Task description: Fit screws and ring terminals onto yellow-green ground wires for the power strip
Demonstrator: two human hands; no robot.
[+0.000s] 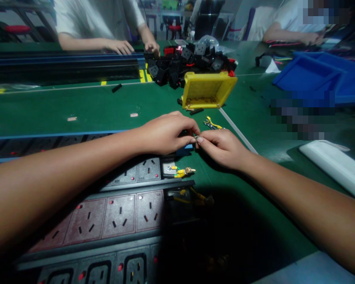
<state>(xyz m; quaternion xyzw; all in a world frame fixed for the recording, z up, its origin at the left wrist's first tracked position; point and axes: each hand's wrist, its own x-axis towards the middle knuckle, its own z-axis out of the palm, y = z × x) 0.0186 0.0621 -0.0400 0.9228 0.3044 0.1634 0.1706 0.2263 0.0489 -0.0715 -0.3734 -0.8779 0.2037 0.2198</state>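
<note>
My left hand (172, 133) and my right hand (225, 146) meet above the ends of the power strips, each closed in a pinch. Between their fingertips is a small metal piece (196, 138), mostly covered, its exact kind unclear. Below my left forearm lie black power strips (149, 210) with rows of sockets and red indicator lights. From the end of one strip stick out yellow-sleeved wire terminals (181, 172) on a brass bolt (190, 170). A wrench (210, 123) and another yellow terminal lie just behind my right hand.
A yellow bin (209, 91) with small metal parts stands tipped beyond my hands. Behind it is a pile of black socket modules (192, 59). Blue trays (316, 77) and a white bar (334, 163) lie at right. Two co-workers sit across the green table (85, 102).
</note>
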